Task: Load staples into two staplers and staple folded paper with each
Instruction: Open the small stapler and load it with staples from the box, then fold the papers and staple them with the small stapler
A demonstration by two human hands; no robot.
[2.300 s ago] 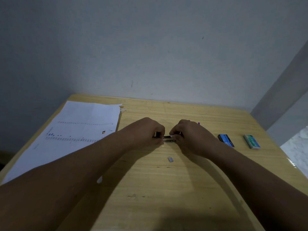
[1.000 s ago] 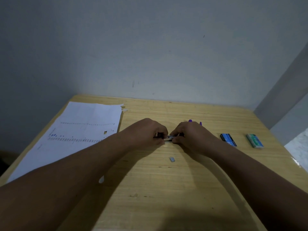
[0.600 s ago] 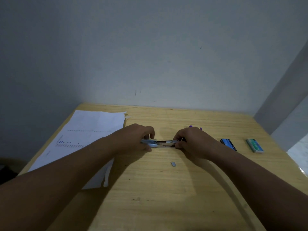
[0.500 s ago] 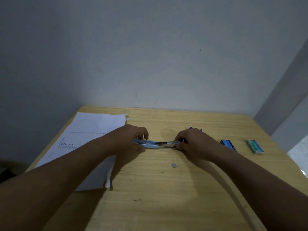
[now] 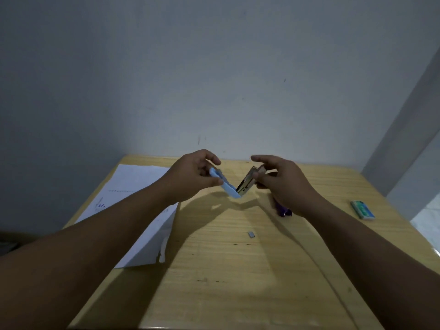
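a light blue stapler [image 5: 226, 186], hinged open in a v, is held above the wooden table [image 5: 238, 270]. the left hand [image 5: 192, 177] grips its blue arm; the right hand [image 5: 283, 184] pinches its metal arm. a purple stapler [image 5: 283, 210] lies under the right hand. papers [image 5: 133, 210] lie left, a loose staple strip [image 5: 251, 234] nearer, a green staple box [image 5: 363, 209] far right.

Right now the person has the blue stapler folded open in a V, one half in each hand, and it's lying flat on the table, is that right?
Not quite. The blue stapler is folded open in a V with one half in the left hand and the other in the right hand, but the head view shows it raised above the table, casting a shadow below.
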